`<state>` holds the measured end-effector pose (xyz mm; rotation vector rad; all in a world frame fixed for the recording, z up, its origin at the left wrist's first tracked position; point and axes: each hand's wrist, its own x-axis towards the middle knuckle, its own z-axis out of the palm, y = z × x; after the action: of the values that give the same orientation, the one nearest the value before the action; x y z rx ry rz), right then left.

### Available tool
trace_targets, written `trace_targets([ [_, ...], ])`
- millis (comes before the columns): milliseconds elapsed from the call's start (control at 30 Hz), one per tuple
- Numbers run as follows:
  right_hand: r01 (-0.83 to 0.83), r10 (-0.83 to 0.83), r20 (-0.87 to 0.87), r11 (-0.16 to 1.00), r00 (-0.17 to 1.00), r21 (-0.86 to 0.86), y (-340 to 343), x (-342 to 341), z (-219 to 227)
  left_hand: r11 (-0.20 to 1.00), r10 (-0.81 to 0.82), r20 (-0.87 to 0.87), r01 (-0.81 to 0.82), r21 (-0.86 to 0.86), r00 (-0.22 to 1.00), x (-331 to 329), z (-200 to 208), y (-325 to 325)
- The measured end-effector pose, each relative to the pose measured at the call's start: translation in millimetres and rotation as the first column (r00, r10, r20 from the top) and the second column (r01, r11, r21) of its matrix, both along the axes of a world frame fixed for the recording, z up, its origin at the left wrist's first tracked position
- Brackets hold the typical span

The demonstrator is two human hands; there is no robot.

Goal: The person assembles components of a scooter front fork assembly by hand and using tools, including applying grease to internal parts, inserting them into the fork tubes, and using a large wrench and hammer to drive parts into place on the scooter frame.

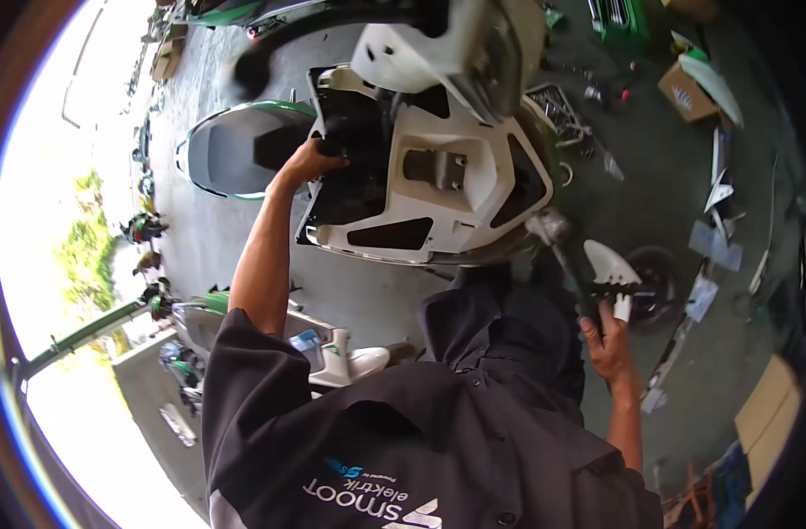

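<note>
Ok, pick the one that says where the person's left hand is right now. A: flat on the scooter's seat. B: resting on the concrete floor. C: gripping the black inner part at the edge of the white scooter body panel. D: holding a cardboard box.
C: the left hand is closed on the black inner part beside the white body panel, clear of the seat.

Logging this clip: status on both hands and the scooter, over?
Left hand grips black inner panel of white scooter body. Right hand holds handlebar grip. Loose panels litter floor at right.
</note>
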<state>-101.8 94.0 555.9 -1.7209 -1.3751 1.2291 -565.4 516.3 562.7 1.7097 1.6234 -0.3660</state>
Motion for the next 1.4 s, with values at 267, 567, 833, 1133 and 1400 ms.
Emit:
trace_targets([
  [267, 0.364, -0.391, -0.023, 0.875, 0.92, -0.32, -95, 26, -63, 0.974, 0.176, 0.112, -0.189, 0.122, 0.978, 45, 20, -22],
  [567, 0.564, -0.749, 0.056, 0.446, 0.66, -0.695, -144, 59, -117, 0.967, 0.208, 0.083, -0.217, 0.131, 0.975, 45, 29, -30],
  [833, 0.558, -0.741, 0.056, 0.451, 0.669, -0.697, -119, 60, -118, 0.95, 0.295, 0.094, -0.303, 0.077, 0.951, 45, 26, -28],
  [1133, 0.457, -0.662, -0.046, 0.564, 0.748, -0.688, -112, 44, -119, 0.999, 0.017, -0.107, -0.012, 0.047, 0.994, 22, 20, -6],
  [1400, 0.438, -0.685, -0.06, 0.528, 0.726, -0.728, -117, 44, -121, 0.819, -0.529, -0.18, 0.554, 0.147, 0.83, 24, 25, -5],
])
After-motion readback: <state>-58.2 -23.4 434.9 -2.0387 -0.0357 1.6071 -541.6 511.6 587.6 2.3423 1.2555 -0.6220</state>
